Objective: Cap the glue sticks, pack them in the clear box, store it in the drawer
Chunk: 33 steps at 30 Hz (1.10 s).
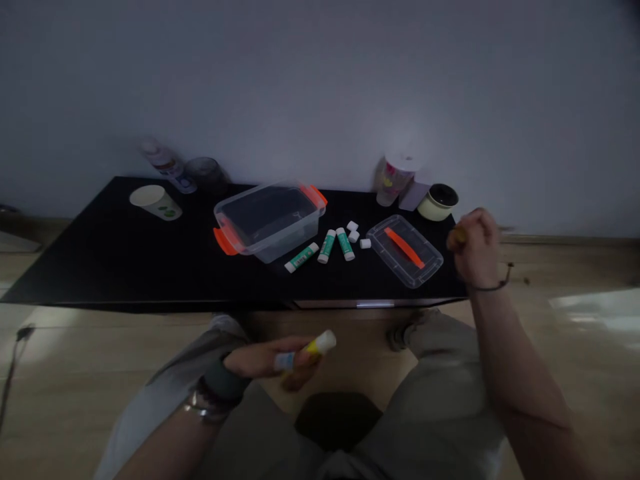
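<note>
My left hand (280,360), low in front of the table, is closed around a yellow glue stick (313,346) with a white end. Beyond the table's right end, my right hand (477,243) is closed on something small and yellowish-brown that I cannot make out. Green and white glue sticks (327,247) lie on the black table beside several small white caps (353,236). Left of them stands a clear plastic box (287,237) with orange clips. Its clear lid (430,260) lies flat to the right, with an orange strip (404,247) on it.
A paper cup (156,202), a tilted bottle (170,167) and a dark round container (207,175) are at the back left. At the back right are a clear cup (393,181) and a cream pot (437,203). The black table (125,267) stands against a wall.
</note>
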Available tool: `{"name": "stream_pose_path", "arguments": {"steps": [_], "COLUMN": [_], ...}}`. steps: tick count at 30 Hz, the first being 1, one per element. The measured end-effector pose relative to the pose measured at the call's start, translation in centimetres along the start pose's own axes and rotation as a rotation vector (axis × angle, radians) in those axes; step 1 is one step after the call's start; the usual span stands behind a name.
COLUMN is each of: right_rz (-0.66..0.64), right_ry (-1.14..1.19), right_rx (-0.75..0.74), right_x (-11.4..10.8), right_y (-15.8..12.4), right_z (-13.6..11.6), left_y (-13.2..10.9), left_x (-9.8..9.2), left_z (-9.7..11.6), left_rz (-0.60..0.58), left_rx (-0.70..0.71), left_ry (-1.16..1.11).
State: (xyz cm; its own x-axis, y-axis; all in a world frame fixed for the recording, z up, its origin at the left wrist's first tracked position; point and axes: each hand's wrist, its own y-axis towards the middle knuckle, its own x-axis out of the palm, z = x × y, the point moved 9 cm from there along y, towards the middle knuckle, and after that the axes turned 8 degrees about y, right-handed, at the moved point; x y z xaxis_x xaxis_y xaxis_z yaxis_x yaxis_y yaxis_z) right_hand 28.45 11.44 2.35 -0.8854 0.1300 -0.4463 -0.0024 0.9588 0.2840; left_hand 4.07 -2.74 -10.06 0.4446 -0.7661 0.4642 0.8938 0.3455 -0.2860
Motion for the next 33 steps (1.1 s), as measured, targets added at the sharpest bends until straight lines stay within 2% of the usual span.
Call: {"name": "stream_pose_path", "arguments": {"steps": [1,2,3,5,7,8,10,12,14,18,20,23,26,29,32,33], "right_rz": [0.053,0.042,-0.015,-0.224,-0.381,-0.432,-0.514,-0.567,-0.586,-0.485,-0.485,-0.623,-0.697,-0.677,-0.603,-0.614], "right_ry": [-0.038,-0.085,-0.146,-0.296,-0.427,-0.489,-0.605,-0.706,-0.777,-0.768,-0.644,-0.433,-0.356,-0.257,-0.211,-0.215], "right_rx": [-0.009,-0.012,-0.013,-0.022,-0.068,-0.089,-0.121,-0.135,-0.150,-0.168,-0.137,-0.049,-0.003,0.050,0.116,0.127], "right_x": [-0.8,-0.5,0.8,5.5,10.2,12.2,15.4,17.6,18.9,18.8,18.9,20.5,21.9,21.6,19.5,19.0], "right_y": [0.7,1.2,1.5,1.5,1.4,1.6,2.2,2.9,3.5,3.5,2.3,-0.6,-2.5,-1.9,-0.4,-0.3], "right_z": [0.7,1.6,2.5,4.2,5.2,5.6,5.9,6.1,6.0,4.4,3.7,3.4,3.6,4.3,5.5,5.9], "left_y": [0.2,0.5,0.8,1.3,1.2,1.0,0.6,0.5,0.5,0.8,1.4,2.7,3.7,4.2,4.3,4.3], "left_x": [-1.7,-3.5,-5.3,-8.6,-11.7,-13.1,-14.9,-16.0,-16.6,-16.9,-16.4,-14.3,-12.1,-11.6,-12.4,-12.8], "left_z": [0.1,0.3,0.5,0.4,-0.2,-0.6,-1.2,-1.6,-1.7,-1.9,-1.7,-0.7,0.1,-0.1,-0.8,-1.0], "left_rz": [0.129,0.268,0.395,0.617,0.822,0.900,0.982,0.995,0.996,0.988,0.937,0.761,0.603,0.553,0.592,0.614], "left_rx": [0.030,0.060,0.086,0.103,0.086,0.073,0.045,0.023,0.017,0.037,0.081,0.196,0.277,0.290,0.274,0.261], "left_ry": [0.001,0.014,0.025,0.019,-0.024,-0.040,-0.041,-0.019,0.002,0.022,0.028,0.062,0.110,0.145,0.162,0.180]}}
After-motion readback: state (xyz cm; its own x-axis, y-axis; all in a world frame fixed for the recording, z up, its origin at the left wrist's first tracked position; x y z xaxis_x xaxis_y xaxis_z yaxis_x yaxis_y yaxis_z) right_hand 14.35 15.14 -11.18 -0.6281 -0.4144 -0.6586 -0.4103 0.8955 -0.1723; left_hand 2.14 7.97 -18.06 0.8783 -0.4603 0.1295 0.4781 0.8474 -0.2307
